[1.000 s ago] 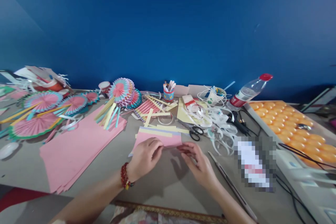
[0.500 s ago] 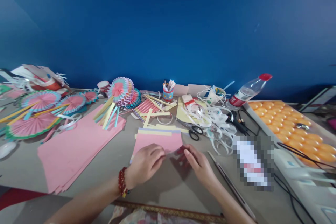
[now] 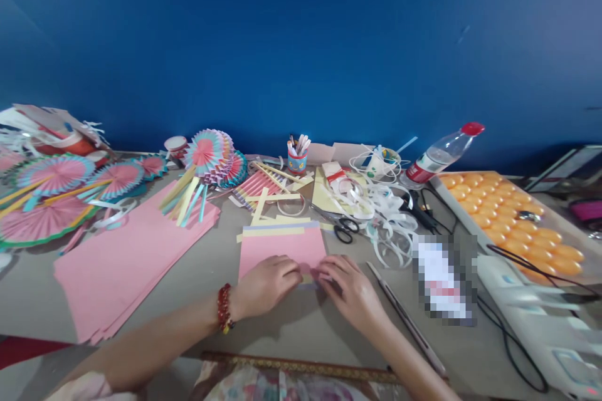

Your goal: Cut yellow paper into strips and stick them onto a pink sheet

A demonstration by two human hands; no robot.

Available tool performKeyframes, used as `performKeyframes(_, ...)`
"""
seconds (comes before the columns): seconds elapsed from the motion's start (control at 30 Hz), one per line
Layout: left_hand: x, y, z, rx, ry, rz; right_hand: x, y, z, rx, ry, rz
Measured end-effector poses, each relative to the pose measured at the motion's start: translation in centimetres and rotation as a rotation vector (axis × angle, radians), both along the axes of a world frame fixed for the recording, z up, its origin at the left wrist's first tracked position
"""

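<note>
A pink sheet of paper [image 3: 282, 249] lies in front of me, with pale yellow and lavender bands along its far edge. My left hand [image 3: 267, 287] rests over its near left part, fingers curled at the near edge. Opposite it, my right hand [image 3: 352, 291] grips the near right corner between thumb and fingers. A narrow strip of yellow and lavender shows at the edge between the two hands. The fingertips hide part of that edge. Black-handled scissors [image 3: 347, 230] and a closed craft knife [image 3: 407, 319] lie to the right.
Pink sheets [image 3: 136, 263] are stacked left, beneath folded paper rosettes [image 3: 207, 156]. A pen cup [image 3: 297, 161] stands by the blue wall. White ribbon scraps [image 3: 392, 225], a plastic bottle [image 3: 439, 156], an orange bubbled tray [image 3: 508, 213] and a power strip [image 3: 531, 307] with cables occupy the right.
My right hand has come down onto the paper's near edge. That edge, lifted and bent before, now lies flatter between both hands. The view has shifted slightly.
</note>
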State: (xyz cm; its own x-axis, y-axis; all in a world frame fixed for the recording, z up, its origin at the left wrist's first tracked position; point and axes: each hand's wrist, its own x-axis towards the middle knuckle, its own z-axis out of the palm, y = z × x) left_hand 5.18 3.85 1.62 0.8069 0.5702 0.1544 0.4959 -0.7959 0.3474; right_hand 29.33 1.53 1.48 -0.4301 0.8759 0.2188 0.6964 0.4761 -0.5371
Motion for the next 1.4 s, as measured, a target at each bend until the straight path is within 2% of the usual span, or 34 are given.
performKeyframes(0.2,2.2,1.3,0.3,-0.013,-0.005,-0.031,-0.3,0.1,-0.8,-0.023,-0.032,-0.017)
performKeyframes(0.37,3.3,2.3,0.1,0.003,0.034,-0.026,-0.2,0.5,-0.8,-0.029,-0.044,-0.013)
performKeyframes(0.6,3.3,2.5,0.2,0.012,0.091,-0.051,0.2,0.8,-0.8,0.017,-0.056,0.016)
performKeyframes(0.83,3.5,2.6,0.1,-0.006,0.133,-0.038,0.4,1.2,-0.6,-0.023,-0.083,0.062)
performKeyframes(1.17,3.9,3.0,-0.2,-0.038,0.127,-0.038,0.0,1.2,-0.4,-0.050,-0.069,0.042)
performKeyframes(1.4,3.6,2.8,-0.4,-0.002,0.113,-0.059,0.0,1.2,-0.9,-0.052,-0.043,0.039)
